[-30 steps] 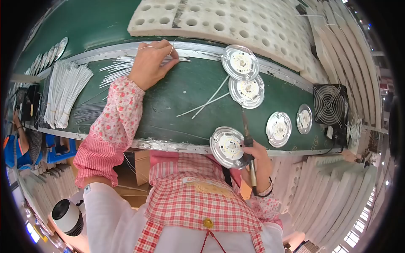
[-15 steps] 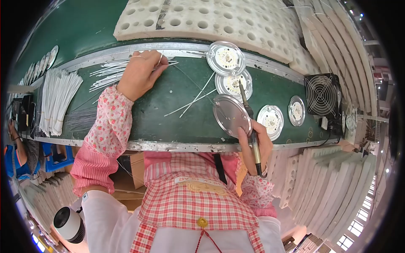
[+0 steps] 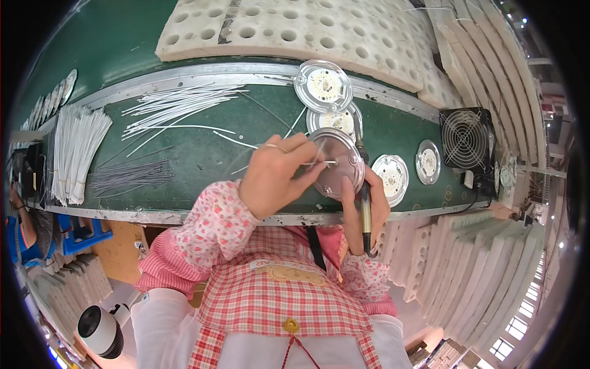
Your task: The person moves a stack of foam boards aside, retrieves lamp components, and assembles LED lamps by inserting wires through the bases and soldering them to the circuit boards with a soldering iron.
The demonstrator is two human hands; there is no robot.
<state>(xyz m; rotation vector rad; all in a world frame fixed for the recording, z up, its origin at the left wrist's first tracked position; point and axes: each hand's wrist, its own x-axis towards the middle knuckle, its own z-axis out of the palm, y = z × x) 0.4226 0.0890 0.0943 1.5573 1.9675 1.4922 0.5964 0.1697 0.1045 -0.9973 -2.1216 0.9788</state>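
My left hand (image 3: pixel 276 175) is closed in a pinch on a thin white wire (image 3: pixel 332 162). The wire's tip lies at the middle of a round, clear-rimmed lamp disc (image 3: pixel 332 179), seen from its greyish back. Between thumb and fingers, my right hand (image 3: pixel 364 215) holds this disc tilted above the bench, and also a soldering iron (image 3: pixel 367 222), whose tip points away from me. Just beyond lie two more discs with LED boards, the upper one (image 3: pixel 323 87) overlapping the lower one (image 3: pixel 335 125). Loose white wires (image 3: pixel 178 104) are spread to the left.
A thick bundle of white wires (image 3: pixel 77 154) and a pile of grey wires (image 3: pixel 132 176) lie left on the green bench. To the right are two LED discs (image 3: pixel 391 178) (image 3: pixel 428 162) and a black fan (image 3: pixel 466 139). A white foam board with holes (image 3: pixel 289 31) stands behind.
My left hand has come from the white wire pile toward me and right, bringing a wire to the disc. My right hand still holds the disc and soldering iron.
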